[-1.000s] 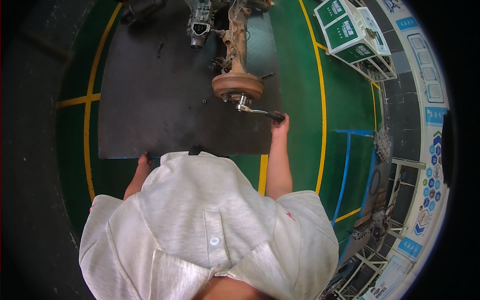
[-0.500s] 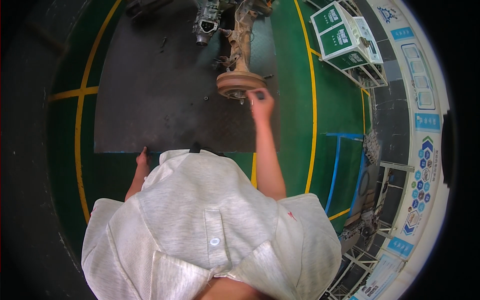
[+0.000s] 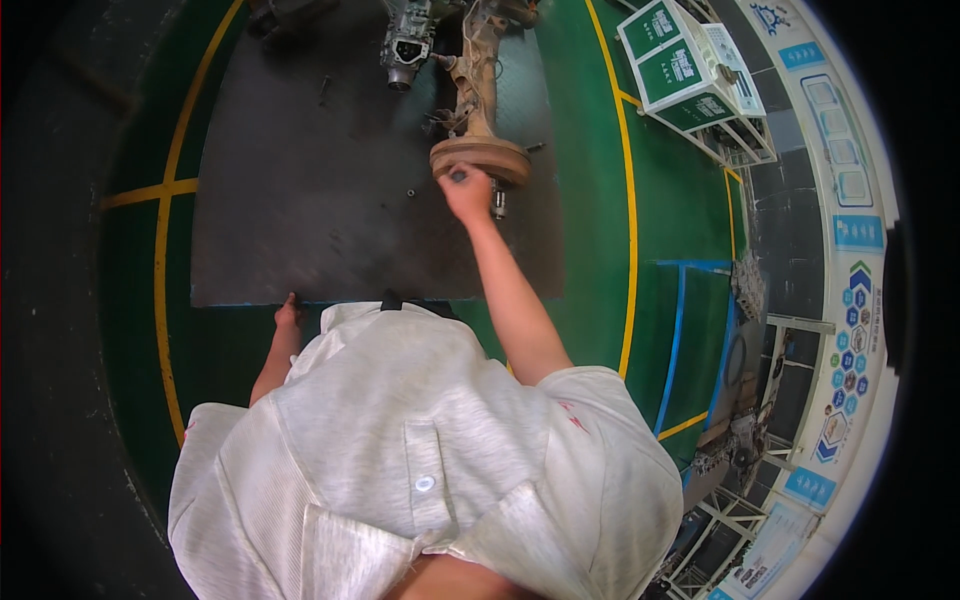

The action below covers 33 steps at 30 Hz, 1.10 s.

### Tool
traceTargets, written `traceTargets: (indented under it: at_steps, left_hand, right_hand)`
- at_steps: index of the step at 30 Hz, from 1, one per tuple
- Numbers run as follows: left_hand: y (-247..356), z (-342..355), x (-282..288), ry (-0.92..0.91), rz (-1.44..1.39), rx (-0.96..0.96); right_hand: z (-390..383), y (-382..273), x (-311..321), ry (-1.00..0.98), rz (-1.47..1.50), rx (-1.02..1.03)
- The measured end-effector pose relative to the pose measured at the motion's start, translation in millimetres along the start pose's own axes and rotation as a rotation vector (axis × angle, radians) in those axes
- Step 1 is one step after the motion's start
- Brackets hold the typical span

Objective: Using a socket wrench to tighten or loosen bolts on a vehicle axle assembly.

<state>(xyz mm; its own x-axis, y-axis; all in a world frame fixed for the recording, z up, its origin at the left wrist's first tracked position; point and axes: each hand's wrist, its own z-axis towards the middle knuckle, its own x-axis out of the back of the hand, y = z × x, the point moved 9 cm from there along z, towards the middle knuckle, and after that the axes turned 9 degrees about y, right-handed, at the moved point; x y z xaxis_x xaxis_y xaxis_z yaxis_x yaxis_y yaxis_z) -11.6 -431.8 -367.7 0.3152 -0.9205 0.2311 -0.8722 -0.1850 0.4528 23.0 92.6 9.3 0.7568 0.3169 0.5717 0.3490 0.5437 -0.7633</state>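
Observation:
My right hand (image 3: 466, 194) is closed in front of a rusty brake drum (image 3: 482, 155), at the end of a rusty axle (image 3: 480, 95). A dark round end (image 3: 458, 176) shows in its fist; the rest of what it grips is hidden. Just right of the hand, a shiny metal cylinder (image 3: 499, 203) sticks out below the drum toward me. My left hand (image 3: 288, 312) is at the near edge of a dark sheet (image 3: 300, 230). One of its digits points up, and the other fingers are hidden.
A metal gearbox housing (image 3: 407, 45) lies left of the axle. A small nut (image 3: 411, 192) and a thin metal piece (image 3: 325, 88) are on the sheet. Green-and-white boxes (image 3: 680, 70) stand on a rack at the right. Yellow lines (image 3: 629, 230) cross the green floor.
My right hand has moved left across the front of the drum, staying closed. The metal cylinder now shows to its right. The left hand has hardly moved.

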Motion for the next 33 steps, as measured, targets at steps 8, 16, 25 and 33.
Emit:
traceTargets:
  at_steps: [8,16,25,33]
  left_hand:
    - [16.9,-43.1,-1.2,0.043,-0.016,0.031]
    - [0.8,-16.4,-31.7,-0.300,-0.045,0.275]
    - [-8.1,24.9,5.7,-0.314,-0.055,0.283]
    - [11.8,-31.7,-17.2,-0.112,0.063,0.141]
  right_hand:
    - [15.0,112.1,102.5,0.286,0.549,-0.410]
    - [-56.8,324.9,87.7,0.446,0.830,-1.257]
    - [-14.9,142.1,93.6,0.508,0.956,-0.894]
    - [-7.6,-56.8,28.1,0.171,0.173,0.048]
